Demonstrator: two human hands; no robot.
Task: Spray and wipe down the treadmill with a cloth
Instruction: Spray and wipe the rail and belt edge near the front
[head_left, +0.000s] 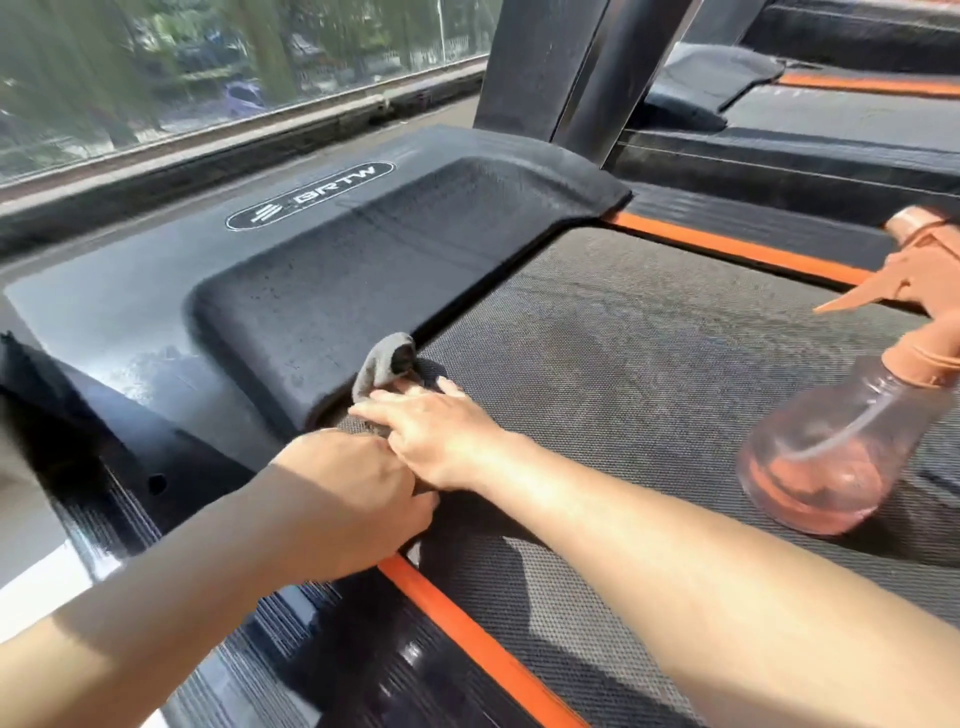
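Treadmill all across the view: grey belt in the middle and down toward 5 o'clock, black front cover toward 10 o'clock, orange strips along both belt edges. Cloth, small and grey, bunched up near the middle, right at the seam between belt and cover, one end poking up against the cover's edge.

Spray bottle at 3 o'clock, tilted on the belt, well apart from both hands. See-through pink, with a little pink water pooled in the low side and a thin tube inside, reaching down toward it. Orange-pink trigger top at the upper end, toward 2 o'clock.

Right hand just below the cloth, fingers straight and a bit spread, flat on the cloth's near end. Left hand touching the right one from the 8 o'clock side, knuckles up, fingers curled under. Cannot tell about anything held in that left hand, its fingertips tucked out of sight.

Hidden: much of the cloth, under the hands. Cut off: the bottle's trigger top, at the right edge. Blurry: window at 11 o'clock, green trees behind the glass. Second treadmill at 1 o'clock, only partly in view behind two dark posts.
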